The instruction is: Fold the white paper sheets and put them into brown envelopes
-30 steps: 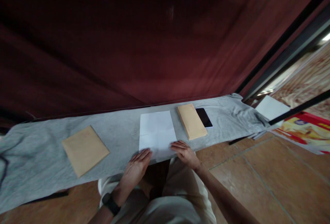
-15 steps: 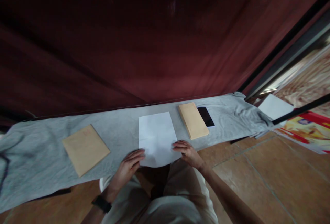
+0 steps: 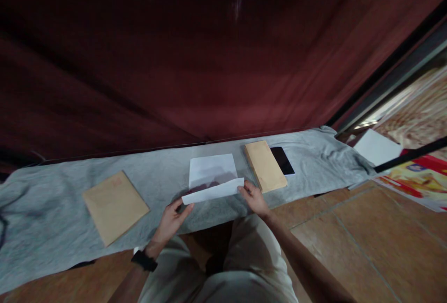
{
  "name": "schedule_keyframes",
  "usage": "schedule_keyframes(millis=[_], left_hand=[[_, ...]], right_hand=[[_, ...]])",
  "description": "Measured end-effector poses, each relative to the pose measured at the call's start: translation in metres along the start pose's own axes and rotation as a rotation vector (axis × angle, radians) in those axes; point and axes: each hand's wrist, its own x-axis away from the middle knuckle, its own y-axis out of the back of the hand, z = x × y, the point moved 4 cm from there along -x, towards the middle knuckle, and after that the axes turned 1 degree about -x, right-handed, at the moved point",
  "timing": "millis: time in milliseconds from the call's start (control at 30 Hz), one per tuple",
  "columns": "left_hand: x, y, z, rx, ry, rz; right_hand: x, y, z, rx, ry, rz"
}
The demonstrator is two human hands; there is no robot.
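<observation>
A sheet of white paper [image 3: 211, 168] lies on the grey cloth, its near part lifted and bent up and over toward the far side. My left hand [image 3: 172, 219] pinches the raised edge at its left corner, thumb and fingers on either side. At the right corner, my right hand [image 3: 254, 196] grips the same edge between thumb and fingers. A shadow from the raised part falls across the flat far half. Just right of the paper is a stack of brown envelopes [image 3: 266, 165]. One brown envelope [image 3: 116, 207] lies apart, left of my left hand.
A dark phone or tablet [image 3: 282, 160] is partly under the envelope stack. The grey cloth [image 3: 314, 163] covers a narrow bench or table against a dark red curtain [image 3: 209, 84]. On the tiled floor at right are a white box [image 3: 377, 147] and a red-yellow printed package [image 3: 419, 177].
Both hands have lifted the near edge of the paper off the cloth and brought it up and away from me, so the flat sheet is now bent over.
</observation>
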Motion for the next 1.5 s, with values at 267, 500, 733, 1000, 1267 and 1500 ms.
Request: schedule_keyframes(millis=[267,500,733,1000,1267,1500], left_hand=[[-0.029,-0.005,0.009,0.067,0.072,-0.085],[-0.061,-0.01,0.002,0.025,0.065,-0.176],[-0.09,-0.013,-0.001,-0.116,0.09,-0.237],[-0.109,-0.018,-0.002,-0.413,0.2,-0.243],[-0.109,-0.026,-0.004,-0.63,0.307,-0.215],[-0.107,-0.027,-0.013,-0.702,0.321,-0.179]], right_hand=[[-0.034,-0.01,0.001,0.046,-0.093,-0.136],[-0.068,-0.02,0.001,0.377,-0.163,-0.167],[-0.095,-0.024,0.006,0.696,-0.241,-0.12],[-0.109,-0.033,0.011,0.819,-0.234,-0.122],[-0.11,-0.041,0.004,0.847,-0.203,-0.14],[-0.103,-0.049,0.015,0.816,-0.033,-0.234]])
